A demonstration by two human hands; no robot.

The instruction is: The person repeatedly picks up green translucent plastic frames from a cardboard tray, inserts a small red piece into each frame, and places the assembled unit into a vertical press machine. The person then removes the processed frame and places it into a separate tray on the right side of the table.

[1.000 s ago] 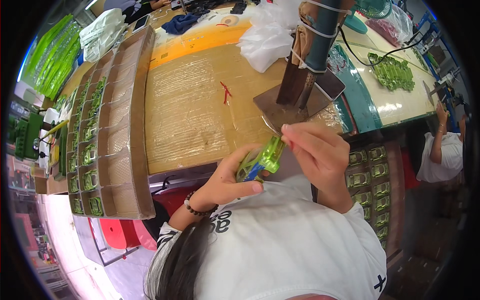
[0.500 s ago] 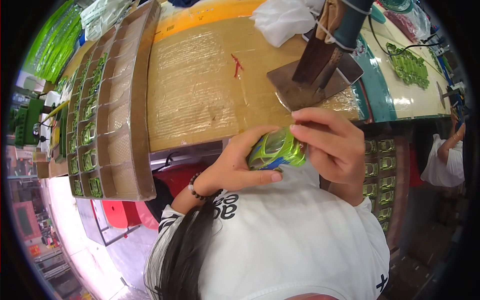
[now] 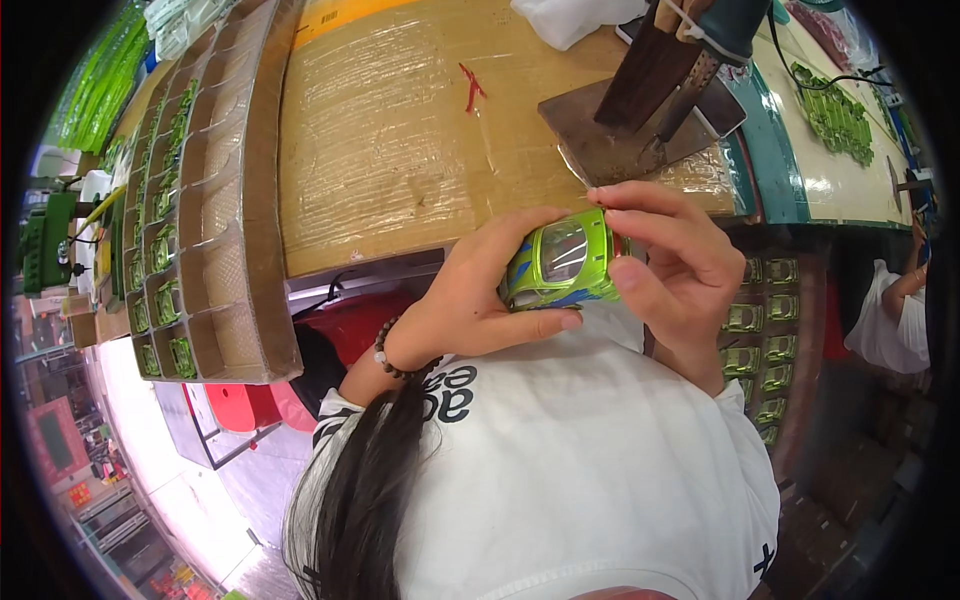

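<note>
A shiny green toy car body with blue markings and a clear window sits between my two hands, just off the table's near edge. My left hand, a beaded bracelet on its wrist, wraps round one end of it with the thumb along the near side. At the other end, my right hand pinches with thumb and fingers against the car body's edge. Whether a small part is between those right fingertips is hidden.
On the left stands a divided cardboard tray with green car bodies in some compartments. A soldering iron in a dark holder rises from a metal plate at the far right. Small red pieces lie on the taped tabletop. More green bodies sit below right.
The car body has turned in my left hand, so its clear window now faces up. My right fingers have shifted from its top to its right end.
</note>
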